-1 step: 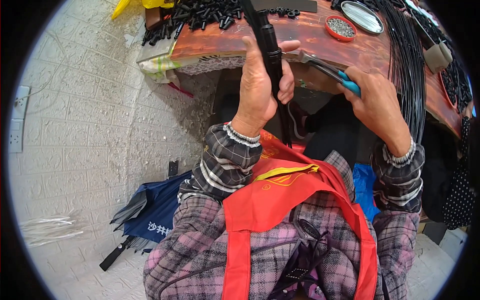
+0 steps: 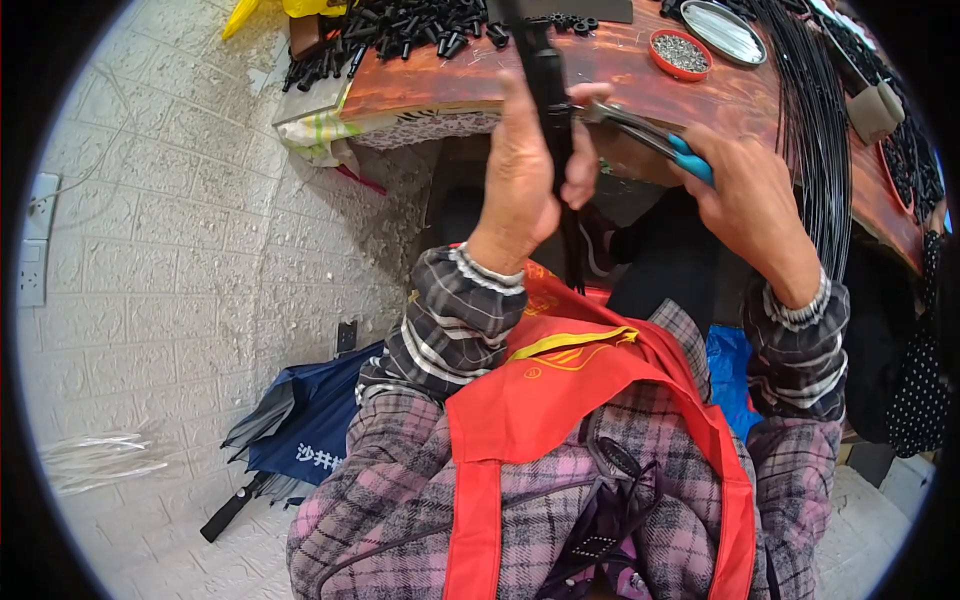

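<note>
My left hand point(image 2: 525, 180) is closed around a black tubular fitting point(image 2: 547, 88) with a bundle of thin black cables point(image 2: 573, 245) hanging below it. The fitting stands nearly upright, tilted a little to the left at its top, and is blurred by motion. In my right hand point(image 2: 745, 190) is a pair of pliers point(image 2: 640, 130) with blue grips, pointing left. Their jaws lie at the fitting's right side, by my left fingertips; whether they bite on anything there is too small to tell.
A wooden table point(image 2: 620, 70) lies ahead. It carries loose black fittings point(image 2: 420, 25), a red dish of small metal parts point(image 2: 681, 54), an oval tray point(image 2: 724, 33) and long black cables point(image 2: 815, 130). A folded umbrella point(image 2: 300, 420) rests by the white wall at left.
The pliers have shifted slightly left, closer to the fitting. My left hand and the fitting have moved a little to the right.
</note>
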### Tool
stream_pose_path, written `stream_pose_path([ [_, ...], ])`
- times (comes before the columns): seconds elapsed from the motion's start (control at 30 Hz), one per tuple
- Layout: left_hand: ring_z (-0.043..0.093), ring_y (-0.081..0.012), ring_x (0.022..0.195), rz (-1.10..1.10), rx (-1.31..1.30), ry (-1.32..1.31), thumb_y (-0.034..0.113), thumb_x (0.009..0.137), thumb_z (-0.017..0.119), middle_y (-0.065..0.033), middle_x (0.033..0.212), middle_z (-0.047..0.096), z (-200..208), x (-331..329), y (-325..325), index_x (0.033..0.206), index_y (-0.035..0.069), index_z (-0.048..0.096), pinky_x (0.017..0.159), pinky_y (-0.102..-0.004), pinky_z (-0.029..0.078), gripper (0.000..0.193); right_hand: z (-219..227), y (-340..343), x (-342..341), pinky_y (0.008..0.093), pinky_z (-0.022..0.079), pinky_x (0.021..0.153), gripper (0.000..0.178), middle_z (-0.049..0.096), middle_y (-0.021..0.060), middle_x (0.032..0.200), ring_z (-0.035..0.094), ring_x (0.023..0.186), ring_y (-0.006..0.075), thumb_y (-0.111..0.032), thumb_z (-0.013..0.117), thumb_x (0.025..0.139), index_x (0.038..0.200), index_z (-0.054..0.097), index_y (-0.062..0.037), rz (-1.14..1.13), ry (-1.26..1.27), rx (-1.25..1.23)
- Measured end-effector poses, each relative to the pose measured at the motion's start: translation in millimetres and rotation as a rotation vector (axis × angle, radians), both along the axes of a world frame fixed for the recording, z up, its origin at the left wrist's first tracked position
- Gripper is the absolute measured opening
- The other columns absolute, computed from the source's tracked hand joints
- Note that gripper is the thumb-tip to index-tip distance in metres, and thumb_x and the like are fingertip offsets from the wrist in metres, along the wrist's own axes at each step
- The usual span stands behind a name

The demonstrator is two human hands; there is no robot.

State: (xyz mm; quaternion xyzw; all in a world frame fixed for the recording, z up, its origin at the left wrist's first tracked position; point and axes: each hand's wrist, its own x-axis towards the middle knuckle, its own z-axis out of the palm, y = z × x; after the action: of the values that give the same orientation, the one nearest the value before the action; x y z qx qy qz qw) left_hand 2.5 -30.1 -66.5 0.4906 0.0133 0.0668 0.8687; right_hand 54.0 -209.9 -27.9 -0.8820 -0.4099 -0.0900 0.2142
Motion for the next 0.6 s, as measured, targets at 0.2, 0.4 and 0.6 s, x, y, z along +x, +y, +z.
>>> stream_pose_path([
  [0.2, 0.030, -0.0076, 0.033, 0.015, -0.015, 0.016, 0.070, 0.077, 0.024, 0.0013, 0.042, 0.034, 2.4, -0.1, 1.5, 0.103, -0.002, 0.051, 0.033, -0.0211, 0.026, 0.081, -3.0, 6.3, 2.9, 0.0412, 0.041, 0.062, 0.031, 0.054, 0.0154, 0.076, 0.052, 0.072, 0.0331, -0.003, 0.057, 0.068, 0.098, 0.048, -0.0051, 0.026, -0.123, -0.041],
  [0.4, 0.030, -0.0073, 0.033, 0.022, 0.000, 0.035, 0.070, 0.076, 0.024, 0.0016, 0.042, 0.034, 0.7, -1.3, 1.2, 0.104, 0.001, 0.052, 0.033, -0.0212, 0.026, 0.079, -3.3, 14.6, -5.2, 0.0385, 0.043, 0.068, 0.044, 0.048, 0.0147, 0.087, 0.049, 0.084, 0.0304, 0.002, 0.054, 0.068, 0.110, 0.043, -0.0063, -0.036, -0.207, -0.029],
  [0.6, 0.030, -0.0072, 0.033, 0.019, 0.004, 0.023, 0.070, 0.076, 0.024, 0.0017, 0.042, 0.034, -0.4, -0.9, 1.3, 0.101, 0.002, 0.054, 0.033, -0.0212, 0.026, 0.078, 1.1, 15.5, -4.5, 0.0363, 0.044, 0.061, 0.022, 0.050, 0.0115, 0.082, 0.052, 0.077, 0.0278, -0.010, 0.055, 0.075, 0.096, 0.048, -0.0057, -0.142, -0.315, -0.181],
])
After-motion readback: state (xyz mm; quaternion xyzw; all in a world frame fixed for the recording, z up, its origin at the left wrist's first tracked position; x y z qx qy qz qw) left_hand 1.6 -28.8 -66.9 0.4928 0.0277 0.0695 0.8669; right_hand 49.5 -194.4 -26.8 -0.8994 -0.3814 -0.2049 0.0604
